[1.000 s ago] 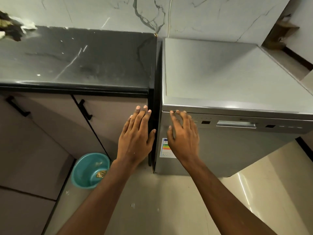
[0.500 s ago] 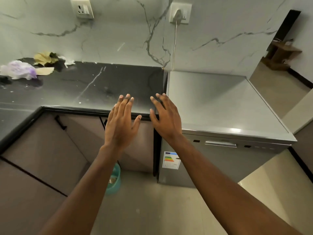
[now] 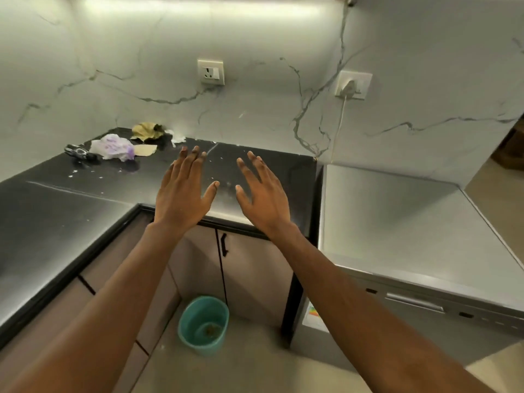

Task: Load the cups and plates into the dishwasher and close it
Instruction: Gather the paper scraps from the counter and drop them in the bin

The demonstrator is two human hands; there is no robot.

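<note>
The silver dishwasher [image 3: 402,222] stands at the right with its door shut and its handle [image 3: 415,302] on the front panel. No cups or plates are in view. My left hand [image 3: 184,191] and my right hand [image 3: 262,194] are raised side by side over the black countertop [image 3: 85,194], palms down, fingers straight and spread, holding nothing. Both hands are left of the dishwasher and apart from it.
A purple plastic bag [image 3: 113,147], yellow scraps [image 3: 147,131] and a dark object [image 3: 79,153] lie at the counter's back corner. A teal bin [image 3: 202,324] stands on the floor below the cabinet doors [image 3: 255,276]. A plug [image 3: 350,87] sits in the wall socket above the dishwasher.
Both hands have lifted from the dishwasher's front left edge up over the black countertop. The view has tilted up and to the left, showing more wall and counter.
</note>
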